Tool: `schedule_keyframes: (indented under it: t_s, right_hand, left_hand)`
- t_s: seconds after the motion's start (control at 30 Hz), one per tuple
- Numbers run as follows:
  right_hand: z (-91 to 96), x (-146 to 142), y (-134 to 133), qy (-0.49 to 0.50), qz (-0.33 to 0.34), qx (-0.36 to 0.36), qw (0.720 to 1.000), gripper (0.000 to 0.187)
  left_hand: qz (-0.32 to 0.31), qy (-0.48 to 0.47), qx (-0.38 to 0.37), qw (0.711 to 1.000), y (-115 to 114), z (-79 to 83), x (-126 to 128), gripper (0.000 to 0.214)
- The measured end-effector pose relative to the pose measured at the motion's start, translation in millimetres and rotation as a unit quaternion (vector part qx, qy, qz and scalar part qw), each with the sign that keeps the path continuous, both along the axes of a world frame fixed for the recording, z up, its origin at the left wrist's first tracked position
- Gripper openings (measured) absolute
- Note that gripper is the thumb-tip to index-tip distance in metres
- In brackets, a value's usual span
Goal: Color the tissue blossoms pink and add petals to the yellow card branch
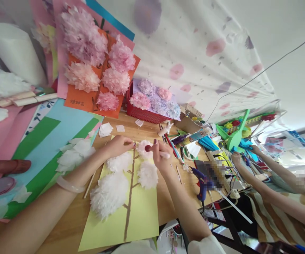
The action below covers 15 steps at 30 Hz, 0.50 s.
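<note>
A yellow-green sheet (139,211) lies on the wooden table with a brown painted stem and several white tissue flowers (110,194) stuck on it. At the top of the stem sits a small pale pink tissue flower (143,147). My left hand (119,144) is closed, its fingertips pinching the left edge of that flower. My right hand (159,153) is closed round a thin brush-like stick with a dark red tip (148,148) that touches the flower.
Orange card with pink tissue flowers (99,70) leans at the back beside a red basket (144,114). Blue, green and pink sheets lie at left. A blue glue gun (202,183), pens and clutter sit right, where another person's arms (268,183) reach.
</note>
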State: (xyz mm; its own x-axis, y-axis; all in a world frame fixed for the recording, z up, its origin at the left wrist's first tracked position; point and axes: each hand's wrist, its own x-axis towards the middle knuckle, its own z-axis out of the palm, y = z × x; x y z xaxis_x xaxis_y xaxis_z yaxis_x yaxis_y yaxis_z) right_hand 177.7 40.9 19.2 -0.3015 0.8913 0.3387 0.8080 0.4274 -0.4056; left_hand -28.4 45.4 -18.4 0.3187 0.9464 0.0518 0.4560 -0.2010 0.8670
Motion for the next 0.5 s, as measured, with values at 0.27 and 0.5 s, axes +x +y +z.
schedule_keyframes:
  t_s: [0.27, 0.5]
  right_hand:
    - [4.6, -7.3, -2.6, -0.06, 0.055, -0.016, 0.997, 0.05]
    - [15.2, -9.4, 0.7, -0.075, 0.079, -0.006, 0.994, 0.05]
  left_hand:
    - [0.0, -0.016, -0.007, 1.0, -0.7, 1.2, 0.9, 0.034]
    - [0.003, -0.03, -0.008, 0.999, 0.7, -2.2, 1.2, 0.031]
